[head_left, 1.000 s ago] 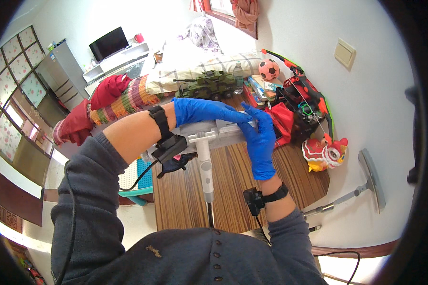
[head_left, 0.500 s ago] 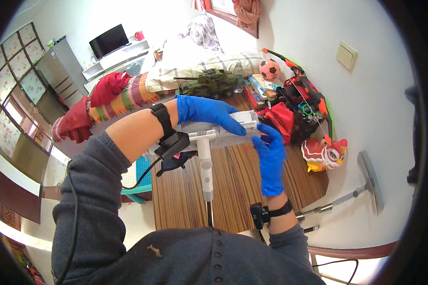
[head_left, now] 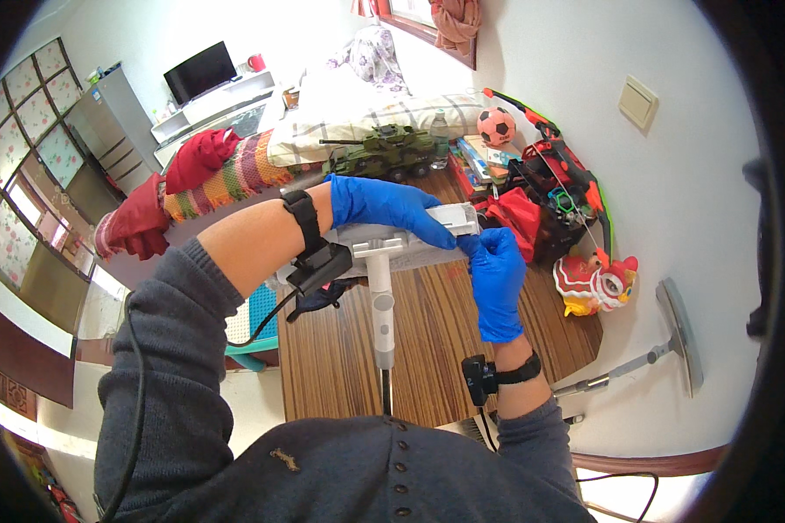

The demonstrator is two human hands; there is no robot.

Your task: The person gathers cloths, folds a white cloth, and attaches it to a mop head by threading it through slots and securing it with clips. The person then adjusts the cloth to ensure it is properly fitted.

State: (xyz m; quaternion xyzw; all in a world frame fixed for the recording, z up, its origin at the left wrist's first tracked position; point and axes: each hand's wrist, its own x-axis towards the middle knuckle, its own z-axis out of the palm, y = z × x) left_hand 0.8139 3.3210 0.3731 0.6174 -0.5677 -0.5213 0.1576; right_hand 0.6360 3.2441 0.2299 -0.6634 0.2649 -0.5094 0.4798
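Note:
A flat mop head with a white plate and a grey cloth pad is held above the wooden table. Its white handle comes back toward my body, ending in a dark pole. My left hand, in a blue glove, is closed over the mop head from the far side, its thumb pressing near the right end. My right hand, gloved alike, pinches the pad's edge at that right end, close to the left thumb. The fingertips partly hide what they pinch.
Beneath is a striped wooden table. Toward its far side stand a toy armoured vehicle, a clear bottle, books and a pink ball. A lion-head toy sits at the right; another flat mop leans on the wall.
My right hand's fingers have closed from a looser, spread shape into a pinch at the mop head's right end. The mop head and left hand have shifted slightly right.

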